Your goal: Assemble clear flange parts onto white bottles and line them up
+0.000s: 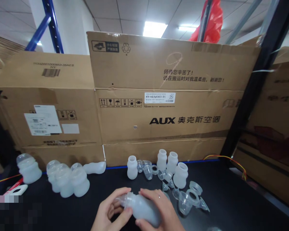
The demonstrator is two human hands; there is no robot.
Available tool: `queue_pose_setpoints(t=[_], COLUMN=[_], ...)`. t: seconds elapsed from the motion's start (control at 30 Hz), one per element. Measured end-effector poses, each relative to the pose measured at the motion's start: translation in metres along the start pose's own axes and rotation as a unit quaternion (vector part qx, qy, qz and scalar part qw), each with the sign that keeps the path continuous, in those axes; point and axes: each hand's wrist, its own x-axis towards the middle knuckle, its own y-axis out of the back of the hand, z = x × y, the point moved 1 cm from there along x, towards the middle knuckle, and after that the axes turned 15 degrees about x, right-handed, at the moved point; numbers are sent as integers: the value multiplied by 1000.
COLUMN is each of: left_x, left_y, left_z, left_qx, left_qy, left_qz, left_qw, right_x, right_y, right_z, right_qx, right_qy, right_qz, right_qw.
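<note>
Head view, bottle: a frosted bottle (143, 208) is held lying on its side just above the near edge of the black desk (231, 199), neck pointing left.
Head view, right hand: the right hand (159, 208) is wrapped around the bottle's body, fingers closed on it.
Head view, left hand: the left hand (110, 210) is closed on the clear cap (124, 200) at the bottle's neck, thumb underneath.
Head view, loose parts: clear funnels and rings (188, 199) are scattered just right of the hands; four upright bottles (168, 163) stand toward the far edge.
Head view, capped bottles: a cluster of capped bottles (67, 183) is gathered toward the left edge.
Head view, backdrop: cardboard boxes (159, 106) are stacked along the far edge.
Advice: the body is best kept steady and uncrushed while the cap is seated squarely.
</note>
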Motion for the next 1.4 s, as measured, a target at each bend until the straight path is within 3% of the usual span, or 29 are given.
queue_pose_setpoints(t=[0.2, 0.27, 0.4, 0.5, 0.67, 0.8, 0.9, 1.03, 1.13, 1.27, 1.4], left_x=[1, 0, -3, -5, -4, -3, -4, -6, -8, -10, -12], left_y=[12, 13, 6, 1, 7, 23, 26, 11, -4, -13, -13], left_z=[6, 9, 14, 14, 4, -6, -3, 11, 17, 11, 2], left_qx=[18, 10, -32, -34, 53, 211, 241, 100, 22, 24, 82], left_qy=[-23, -9, 36, 48, -19, -83, -100, -37, 34, 88, 141], left_qz=[-32, -41, -74, -78, -89, -46, -40, -83, -73, -55, -68], left_qw=[999, 999, 996, 995, 994, 973, 965, 991, 996, 994, 984], right_x=[-13, -9, 9, 16, 14, 14, 17, 21, 24, 28, 28], right_y=[-6, -2, 11, 14, 17, 29, 36, 30, 23, 19, 14], right_z=[1, -3, -20, -29, -29, -35, -41, -41, -42, -51, -56], right_qx=[72, 61, -8, -48, -36, 2, 6, -23, -99, -182, -190], right_qy=[-105, -71, 84, 119, 56, -20, -61, 20, 111, 189, 202], right_qz=[8, -7, -38, -52, -62, -95, -107, -101, -97, -75, -64], right_qw=[992, 996, 996, 990, 996, 995, 992, 994, 984, 962, 959])
